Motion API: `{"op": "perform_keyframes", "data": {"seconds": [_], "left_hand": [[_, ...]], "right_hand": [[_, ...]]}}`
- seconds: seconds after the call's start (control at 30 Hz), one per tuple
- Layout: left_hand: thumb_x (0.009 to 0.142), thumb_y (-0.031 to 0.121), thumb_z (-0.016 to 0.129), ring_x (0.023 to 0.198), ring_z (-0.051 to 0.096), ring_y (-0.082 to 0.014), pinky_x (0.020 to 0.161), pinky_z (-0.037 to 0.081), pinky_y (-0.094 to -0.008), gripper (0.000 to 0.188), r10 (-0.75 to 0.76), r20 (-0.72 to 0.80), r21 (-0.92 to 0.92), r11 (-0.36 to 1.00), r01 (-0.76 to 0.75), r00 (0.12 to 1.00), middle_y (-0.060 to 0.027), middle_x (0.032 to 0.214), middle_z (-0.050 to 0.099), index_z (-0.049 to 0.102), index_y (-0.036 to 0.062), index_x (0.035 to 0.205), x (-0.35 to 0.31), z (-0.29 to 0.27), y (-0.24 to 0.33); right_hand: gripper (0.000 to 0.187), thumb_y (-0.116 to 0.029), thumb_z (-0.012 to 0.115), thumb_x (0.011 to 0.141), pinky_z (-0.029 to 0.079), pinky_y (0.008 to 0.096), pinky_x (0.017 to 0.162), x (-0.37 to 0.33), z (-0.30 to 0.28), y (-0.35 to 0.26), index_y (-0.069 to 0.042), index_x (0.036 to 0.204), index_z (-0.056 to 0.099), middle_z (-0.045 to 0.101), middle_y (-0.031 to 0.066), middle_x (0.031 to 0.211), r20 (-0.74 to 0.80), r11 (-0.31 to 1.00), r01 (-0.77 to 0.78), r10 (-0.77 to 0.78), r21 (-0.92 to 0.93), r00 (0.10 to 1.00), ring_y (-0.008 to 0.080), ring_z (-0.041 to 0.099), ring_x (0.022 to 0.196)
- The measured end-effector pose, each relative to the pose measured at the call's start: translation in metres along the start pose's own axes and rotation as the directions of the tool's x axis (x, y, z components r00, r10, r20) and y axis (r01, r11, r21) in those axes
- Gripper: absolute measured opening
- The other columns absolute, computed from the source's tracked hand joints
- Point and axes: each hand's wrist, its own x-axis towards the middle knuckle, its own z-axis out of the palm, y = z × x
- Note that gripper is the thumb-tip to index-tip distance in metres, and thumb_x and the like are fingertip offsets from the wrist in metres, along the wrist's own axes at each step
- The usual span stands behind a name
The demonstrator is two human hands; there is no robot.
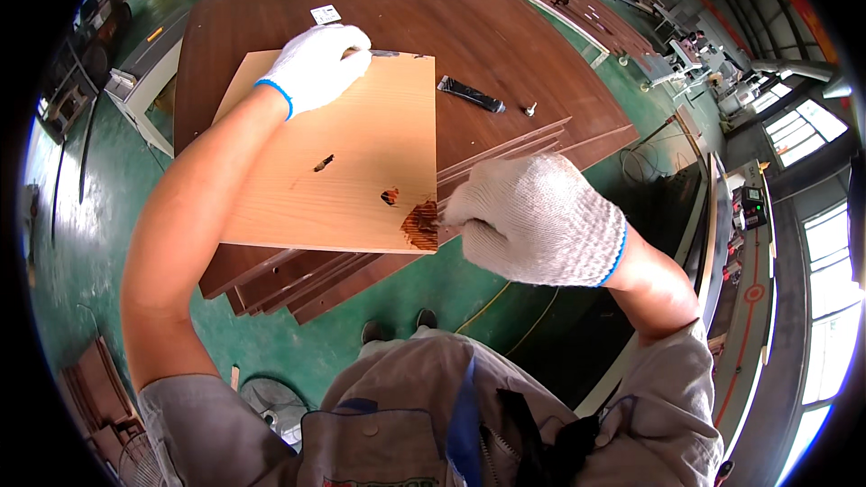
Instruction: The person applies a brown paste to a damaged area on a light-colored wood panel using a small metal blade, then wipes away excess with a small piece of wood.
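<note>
A light pine board (343,149) lies on top of a stack of dark brown panels (298,284). My left hand (316,68), in a white knit glove, grips the board's far edge and holds it down. My right hand (532,216), also gloved, is closed at the board's near right corner, right next to a reddish-brown patch (420,224); any tool in its fist is hidden. Two small dark knots (390,196) mark the board's face.
A black tube (471,95) and a small cap (530,109) lie on the wide dark panel (469,18) beyond the board, with a white label (326,13) further back. Green floor surrounds the stack. Machines (695,59) and more panels stand at the right and back.
</note>
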Motion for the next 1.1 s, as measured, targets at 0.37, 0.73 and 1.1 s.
{"op": "perform_keyframes", "data": {"seconds": [0.37,0.73,1.1], "left_hand": [[0.102,0.026,0.065,0.110,0.070,-0.0359,0.099,0.055,-0.0451,0.029,0.012,-0.011,-0.004,1.000,-0.012,1.000,-0.0147,0.112,0.077,0.074,0.0024,0.116,0.004,-0.001,0.003],[0.100,0.030,0.061,0.104,0.071,-0.0354,0.095,0.055,-0.0454,0.031,0.050,-0.082,-0.004,0.999,-0.051,0.995,-0.0152,0.105,0.076,0.075,0.0046,0.113,0.004,0.007,0.000],[0.103,0.025,0.066,0.108,0.070,-0.0352,0.098,0.055,-0.0446,0.027,-0.079,0.082,-0.013,0.997,0.080,0.993,-0.0148,0.112,0.076,0.073,0.0026,0.116,0.002,-0.008,0.006]], "right_hand": [[0.017,-0.017,0.070,0.087,0.060,0.0454,0.077,0.008,0.005,-0.001,-0.007,0.095,0.081,0.075,0.0137,0.092,-0.023,0.999,0.017,-0.016,0.051,1.000,0.0354,0.074,0.086],[0.024,0.000,0.076,0.085,0.062,0.0421,0.074,-0.027,0.078,0.027,-0.002,0.108,0.075,0.073,0.0154,0.100,-0.488,0.896,0.249,-0.042,0.368,0.872,0.0348,0.074,0.085],[0.028,0.002,0.076,0.080,0.060,0.0384,0.064,-0.029,0.094,0.021,-0.004,0.108,0.075,0.073,0.0130,0.104,-0.581,0.939,0.277,-0.112,0.203,0.806,0.0311,0.074,0.080]]}}
